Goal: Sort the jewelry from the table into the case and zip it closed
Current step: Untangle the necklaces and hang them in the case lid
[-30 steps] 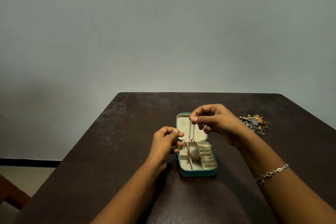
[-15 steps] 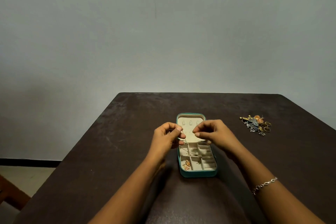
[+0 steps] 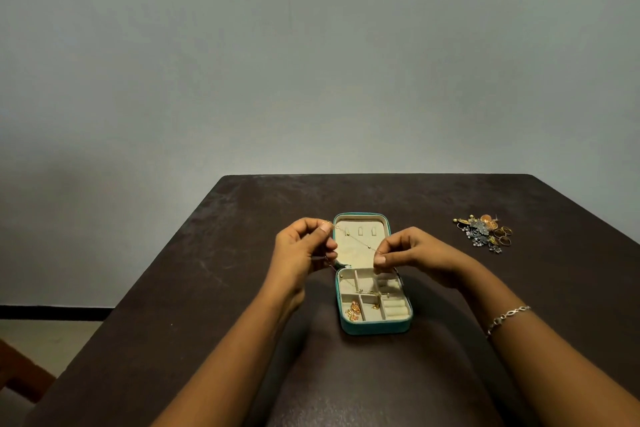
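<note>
Chain no longer dangles; it's stretched across the case lid, mid-frame. My left hand pinches one end, right hand the other. Hooking next, probably.

Open teal case (lid flat), jewelry pile rightward

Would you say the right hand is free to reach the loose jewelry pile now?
Likely not yet: the right hand pinches the chain; otherwise only table lies between it and the pile.

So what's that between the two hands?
Head view: a thin gold chain, pinched by left hand and right hand, stretched across the open case lid.
</note>
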Motion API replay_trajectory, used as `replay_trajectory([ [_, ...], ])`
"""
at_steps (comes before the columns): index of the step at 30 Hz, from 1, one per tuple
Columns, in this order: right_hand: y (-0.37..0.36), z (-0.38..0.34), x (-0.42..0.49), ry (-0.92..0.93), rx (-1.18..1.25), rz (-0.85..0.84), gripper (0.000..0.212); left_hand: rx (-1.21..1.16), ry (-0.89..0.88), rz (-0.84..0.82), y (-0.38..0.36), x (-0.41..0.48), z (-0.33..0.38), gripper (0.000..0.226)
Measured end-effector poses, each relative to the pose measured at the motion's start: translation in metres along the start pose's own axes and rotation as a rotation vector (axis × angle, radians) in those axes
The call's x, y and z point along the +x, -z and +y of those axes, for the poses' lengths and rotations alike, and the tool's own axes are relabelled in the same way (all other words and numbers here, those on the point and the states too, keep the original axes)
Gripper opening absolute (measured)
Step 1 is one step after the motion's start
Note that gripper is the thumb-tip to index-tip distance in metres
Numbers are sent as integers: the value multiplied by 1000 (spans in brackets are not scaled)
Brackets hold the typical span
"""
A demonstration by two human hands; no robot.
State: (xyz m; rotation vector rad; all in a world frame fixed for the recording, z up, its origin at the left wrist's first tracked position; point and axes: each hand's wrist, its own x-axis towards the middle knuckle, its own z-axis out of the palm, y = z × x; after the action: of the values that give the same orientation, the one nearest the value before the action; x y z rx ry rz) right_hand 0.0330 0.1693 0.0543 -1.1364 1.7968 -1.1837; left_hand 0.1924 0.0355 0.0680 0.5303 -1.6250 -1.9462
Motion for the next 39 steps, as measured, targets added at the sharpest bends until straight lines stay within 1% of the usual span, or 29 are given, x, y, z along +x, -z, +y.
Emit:
replay_trajectory([
  [5, 14, 4, -16, -40, 57, 57, 6, -57, -1, 31, 6, 1, 12, 11],
  [9, 18, 6, -29, -75, 100, 130, 6, -82, -9, 24, 7, 0, 22, 10],
  [13, 18, 7, -44, -117, 245, 217, 5, -79, -29, -6, 4, -4, 33, 9],
  [15, 18, 7, -52, -143, 324, 251, 7, -64, -35, -18, 2, -6, 37, 10],
  [18, 14, 7, -63, -169, 376, 287, 9, -23, -14, -34, 1, -8, 42, 8],
  [23, 9, 7, -88, -218, 420, 279, 9, 87, 14, -64, -7, 1, 58, 7],
  [33, -15, 12, -141, -228, 516, 401, 8, 457, -15, -268, -45, 37, 78, 6],
  [37, -26, 17, -158, -123, 502, 487, 11, 518, 75, -396, -62, 52, 79, 7],
  [39, -31, 22, -165, -57, 447, 527, 10, 544, 135, -482, -71, 59, 79, 8],
])
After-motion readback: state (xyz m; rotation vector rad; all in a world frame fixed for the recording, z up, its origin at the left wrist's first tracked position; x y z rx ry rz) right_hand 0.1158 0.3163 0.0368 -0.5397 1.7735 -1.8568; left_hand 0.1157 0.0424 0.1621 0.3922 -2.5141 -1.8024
